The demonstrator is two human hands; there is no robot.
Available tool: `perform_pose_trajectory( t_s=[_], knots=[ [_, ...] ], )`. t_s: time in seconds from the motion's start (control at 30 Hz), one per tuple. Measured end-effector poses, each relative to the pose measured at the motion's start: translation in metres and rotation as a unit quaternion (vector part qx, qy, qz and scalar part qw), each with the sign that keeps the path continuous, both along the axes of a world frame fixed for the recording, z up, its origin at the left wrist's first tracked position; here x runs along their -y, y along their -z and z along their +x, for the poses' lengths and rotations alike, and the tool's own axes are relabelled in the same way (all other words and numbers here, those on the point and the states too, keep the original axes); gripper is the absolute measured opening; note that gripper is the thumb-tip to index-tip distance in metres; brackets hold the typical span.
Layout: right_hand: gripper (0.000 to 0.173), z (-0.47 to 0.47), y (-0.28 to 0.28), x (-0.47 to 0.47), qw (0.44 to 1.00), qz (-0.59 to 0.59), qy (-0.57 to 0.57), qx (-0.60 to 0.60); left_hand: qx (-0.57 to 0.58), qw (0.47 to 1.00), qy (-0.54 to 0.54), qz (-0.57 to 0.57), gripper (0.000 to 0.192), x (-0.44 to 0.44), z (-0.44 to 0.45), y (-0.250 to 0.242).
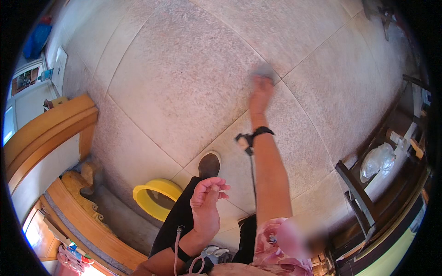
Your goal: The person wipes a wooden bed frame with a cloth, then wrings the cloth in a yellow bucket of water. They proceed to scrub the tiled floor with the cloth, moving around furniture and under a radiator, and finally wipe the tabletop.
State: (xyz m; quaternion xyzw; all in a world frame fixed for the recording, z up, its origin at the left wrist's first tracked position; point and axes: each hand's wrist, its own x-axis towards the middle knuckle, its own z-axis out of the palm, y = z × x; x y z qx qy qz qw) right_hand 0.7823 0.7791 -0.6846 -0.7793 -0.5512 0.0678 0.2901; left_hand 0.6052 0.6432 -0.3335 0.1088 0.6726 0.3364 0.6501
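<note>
My right hand (261, 91) reaches far out over the tiled floor (179, 79). It is shut on a grey object (263, 70), blurred, perhaps a cloth or scrubbing pad, which appears to rest on the floor close to where tile joints cross. My left hand (209, 203) is loosely curled in front of my leg, with nothing visible in it and the fingertips a little apart. Near that hand, on its left side, stands a yellow plastic basin (145, 201), partly hidden by my leg, with dark contents or shadow inside.
My shoe (209, 165) is on the tiles between basin and right arm. Wooden furniture or trim (51, 131) curves along the left. Dark wooden furniture (359, 196) lines the right, with a clear plastic bag (378, 161) on it. A blue object (38, 39) is at upper left.
</note>
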Motion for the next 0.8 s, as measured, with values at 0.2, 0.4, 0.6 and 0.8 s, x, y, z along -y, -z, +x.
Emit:
perform_pose_trajectory(
  t_s=[0.2,0.4,0.6,0.8],
  knots=[
    [0.06,-0.098,-0.052,0.022,0.952,-0.058,-0.149,-0.261,-0.003,1.0,0.012,0.016,0.017,0.005,0.007,-0.001],
    [0.06,-0.042,-0.075,0.219,0.93,-0.092,0.14,-0.326,0.046,0.997,0.068,-0.001,0.019,0.024,0.011,-0.008],
    [0.048,-0.043,-0.055,0.364,0.84,-0.288,0.434,-0.151,0.053,0.987,0.151,-0.014,0.019,0.055,0.027,-0.02],
    [0.033,-0.075,-0.068,0.245,0.798,-0.064,0.306,-0.516,0.004,0.977,0.207,0.056,0.02,0.085,0.029,-0.014]
  ],
)
